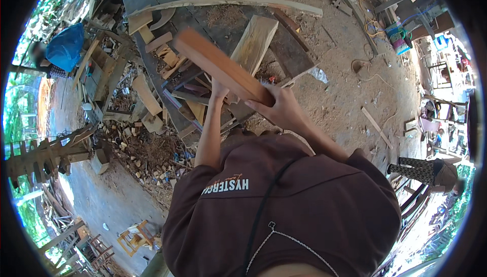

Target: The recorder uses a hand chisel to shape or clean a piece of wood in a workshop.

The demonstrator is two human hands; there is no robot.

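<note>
A reddish-brown wooden board [215, 64] is held up in front of my chest, slanting from upper left to lower right. My right hand [279, 108] grips its near end, fingers wrapped over the edge. My left hand [219, 90] reaches up under the board's middle and touches its underside; the board hides most of its fingers. Just behind the board lies a pale plank [253, 41] on a dark workbench [291, 54].
Offcuts and scrap wood [147, 104] pile up left of the bench. A long curved strip [228, 1] lies across the bench top. Sandy ground [350, 94] spreads to the right, where another person [426, 170] stands. A blue bag [66, 46] sits far left.
</note>
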